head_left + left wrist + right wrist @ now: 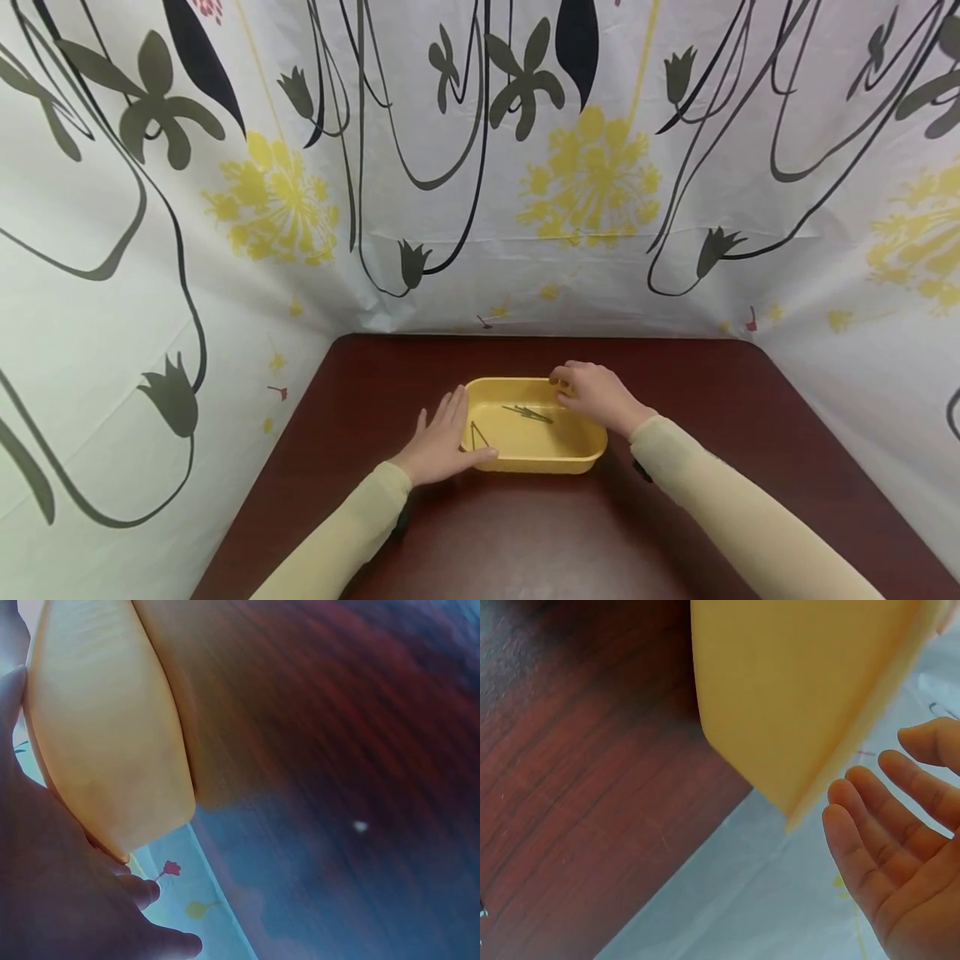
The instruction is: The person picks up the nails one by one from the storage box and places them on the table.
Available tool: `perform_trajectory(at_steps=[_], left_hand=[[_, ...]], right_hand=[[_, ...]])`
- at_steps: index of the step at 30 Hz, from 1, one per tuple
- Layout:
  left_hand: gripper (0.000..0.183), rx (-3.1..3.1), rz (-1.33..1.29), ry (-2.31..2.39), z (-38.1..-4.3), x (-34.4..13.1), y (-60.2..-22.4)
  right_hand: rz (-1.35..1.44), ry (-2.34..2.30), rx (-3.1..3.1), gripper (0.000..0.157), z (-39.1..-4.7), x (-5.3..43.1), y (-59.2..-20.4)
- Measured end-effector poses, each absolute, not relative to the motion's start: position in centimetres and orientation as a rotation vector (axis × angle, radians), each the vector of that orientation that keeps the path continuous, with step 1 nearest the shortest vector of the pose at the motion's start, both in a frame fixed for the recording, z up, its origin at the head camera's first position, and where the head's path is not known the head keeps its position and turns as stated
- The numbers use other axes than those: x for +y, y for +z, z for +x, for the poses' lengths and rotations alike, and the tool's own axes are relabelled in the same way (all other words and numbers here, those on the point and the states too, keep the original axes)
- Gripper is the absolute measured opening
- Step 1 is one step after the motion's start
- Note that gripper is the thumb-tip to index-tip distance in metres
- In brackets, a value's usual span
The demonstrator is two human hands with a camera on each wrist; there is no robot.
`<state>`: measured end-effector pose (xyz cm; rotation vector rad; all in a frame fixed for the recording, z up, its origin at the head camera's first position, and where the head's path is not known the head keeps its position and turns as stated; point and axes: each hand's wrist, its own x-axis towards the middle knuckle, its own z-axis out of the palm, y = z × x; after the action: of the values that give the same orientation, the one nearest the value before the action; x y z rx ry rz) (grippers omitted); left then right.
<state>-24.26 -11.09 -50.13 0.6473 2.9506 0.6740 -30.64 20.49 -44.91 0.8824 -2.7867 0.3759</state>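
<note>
Nearest, two pale yellow sleeves (742, 508) are extended across the polished, dark red-brown table (390, 383) from its near side. By the left hand (438, 442), the left end of a yellow oblong plastic basin (525, 465) is touched: its fingers are held straight along that end and its thumb is laid over the near-left corner, with nothing gripped. The right hand (600, 396) is held at the basin's far-right corner, its fingers loosely bent and apart, and nothing is seen in them; whether the rim is touched there cannot be told.

The basin is set about midway between the table's left and right edges, short of the far edge. Its mouth is turned up, and its long axis is run left to right, roughly parallel to the far edge. On its floor, a loose bundle of thin olive sticks (534, 414) is pointed from far-left to near-right; at the left end, two thin sticks (473, 435) are joined in a V, spread towards the near wall.

The sticks are shown only by the head view. By the wrist views, the basin's plain outer wall is revealed; by the right one, the right palm also. Beyond the far edge, a white flower-printed sheet (465, 267) is hung.
</note>
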Motion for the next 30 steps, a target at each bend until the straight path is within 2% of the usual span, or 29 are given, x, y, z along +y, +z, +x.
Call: perform_trajectory(at_steps=[7,13,18,23,30], left_hand=[[0.118,2.945,0.636,0.674,-24.3,-11.1,-50.1],[0.118,2.951,0.644,0.687,-24.4,-11.1,-50.4],[0.118,2.949,0.654,0.697,-24.4,-11.0,-50.8],[0.117,2.938,0.648,0.716,-24.4,-10.9,-50.9],[0.116,2.949,0.647,0.707,-24.5,-11.0,-50.9]], right_hand=[[0.915,0.308,-2.854,0.021,-31.0,19.3,-46.2],[0.972,0.264,-2.890,0.008,-31.5,18.5,-47.6],[0.979,0.217,-2.878,0.024,-31.7,18.4,-49.0],[0.953,0.165,-2.878,0.023,-31.7,18.3,-49.8],[0.915,0.121,-2.863,0.032,-31.8,17.8,-50.2]])
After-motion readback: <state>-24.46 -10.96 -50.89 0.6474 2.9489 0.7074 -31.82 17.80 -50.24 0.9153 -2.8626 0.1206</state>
